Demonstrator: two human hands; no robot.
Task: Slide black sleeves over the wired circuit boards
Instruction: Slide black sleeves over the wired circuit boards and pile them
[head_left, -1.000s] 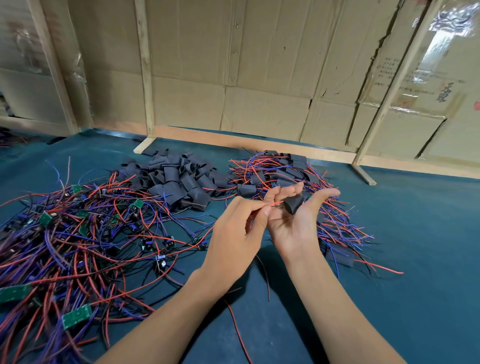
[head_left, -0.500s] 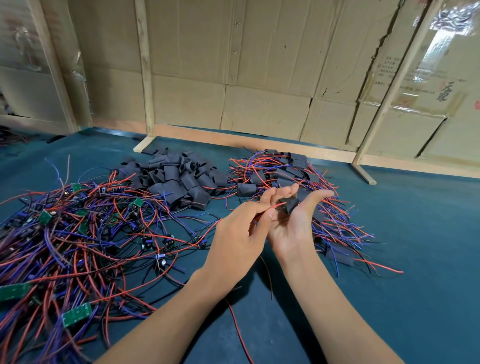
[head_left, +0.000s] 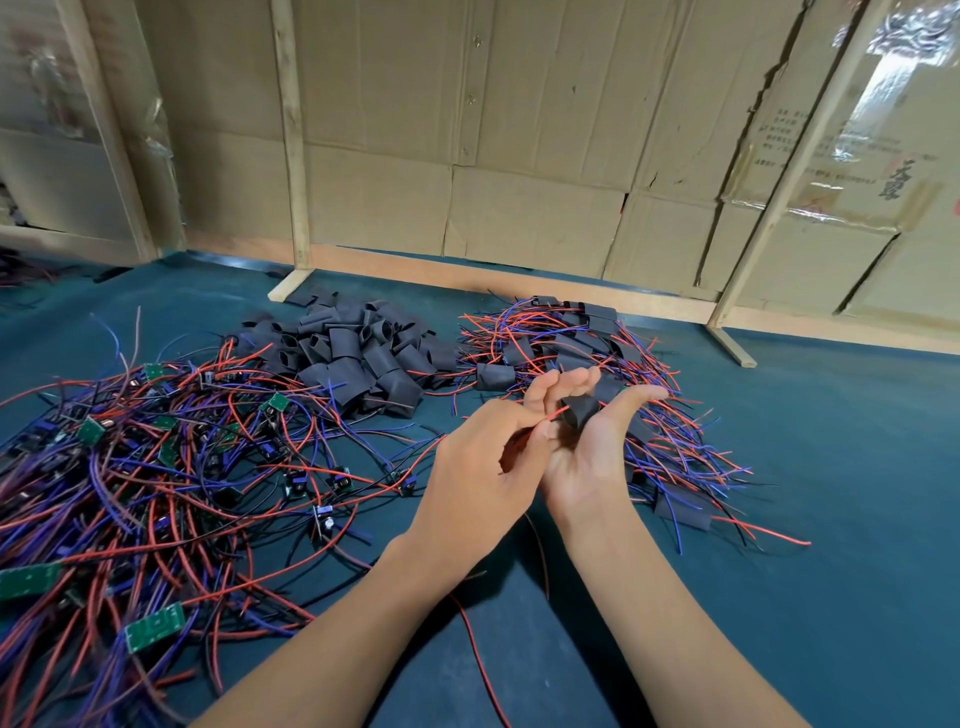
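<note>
A short black tubular sleeve (head_left: 581, 410) sits in the cupped right hand (head_left: 587, 447), held between fingers and thumb above the dark green surface (head_left: 831, 519). The left hand (head_left: 483, 467) pinches a thin red wire (head_left: 556, 414) (board hidden) at the sleeve's mouth.

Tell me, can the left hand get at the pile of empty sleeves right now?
Probably not at once. The left hand is pinching red wires feeding the sleeve in the right hand. The sleeve pile lies uncovered just beyond it, so letting go first should open the way.
</note>
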